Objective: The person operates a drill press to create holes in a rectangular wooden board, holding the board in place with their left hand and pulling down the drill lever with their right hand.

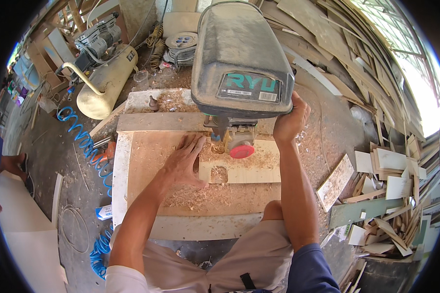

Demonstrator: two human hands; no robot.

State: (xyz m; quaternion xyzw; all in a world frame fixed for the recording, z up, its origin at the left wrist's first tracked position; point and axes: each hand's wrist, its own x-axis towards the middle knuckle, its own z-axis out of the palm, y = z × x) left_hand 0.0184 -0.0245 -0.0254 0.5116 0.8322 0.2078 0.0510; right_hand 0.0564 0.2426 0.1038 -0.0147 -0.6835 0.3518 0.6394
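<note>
A dusty, dark-covered drill press (239, 53) stands in front of me, a round red cap (242, 151) low on its front. Beneath it lies a pale wooden board (259, 174) with a rounded square opening near its left end. My left hand (185, 158) spans that end, fingers at the far corner and thumb at the near corner. Raised at the machine's right side, my right hand (291, 119) is curled around a part there; the cover hides some of its fingers. Shavings litter the brown worktable (149, 195), and a wooden fence strip (156, 121) runs behind the board.
A beige air compressor (107, 83) stands at far left, with a coiled blue hose (85, 139) hanging near the table. Scrap wood (386, 195) is heaped on the right, with long boards (337, 44) behind. Another person's foot (14, 166) shows at the left edge.
</note>
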